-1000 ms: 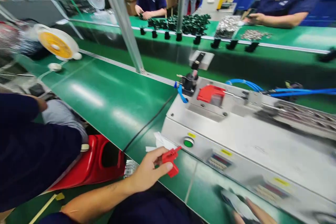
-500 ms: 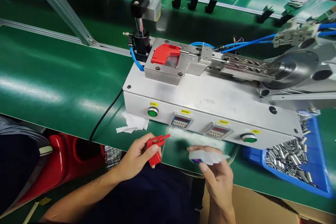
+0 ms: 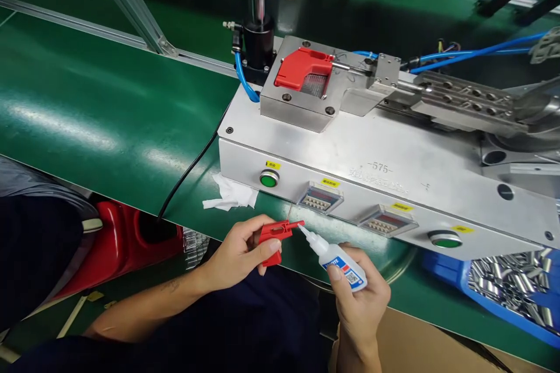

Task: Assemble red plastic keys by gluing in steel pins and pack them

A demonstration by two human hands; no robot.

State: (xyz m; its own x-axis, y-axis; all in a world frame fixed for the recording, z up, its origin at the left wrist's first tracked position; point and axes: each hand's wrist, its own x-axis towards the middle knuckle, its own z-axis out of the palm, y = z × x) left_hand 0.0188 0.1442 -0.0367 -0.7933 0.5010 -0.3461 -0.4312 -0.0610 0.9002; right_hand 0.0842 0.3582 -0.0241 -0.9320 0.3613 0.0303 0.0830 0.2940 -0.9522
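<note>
Gripping a red part point(image 3: 268, 236) with left hand point(image 3: 238, 256), white bottle point(image 3: 345, 267) with right hand point(image 3: 363, 297) (pointing nozzle point(image 3: 308, 233) at part's tip).

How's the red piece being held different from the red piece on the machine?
The held red piece is in the left grip; the other red piece sits in a metal block. The held red piece has the nozzle of a white bottle by its thin tip; the other red piece has a metal rod at its end. Both are red.
</note>
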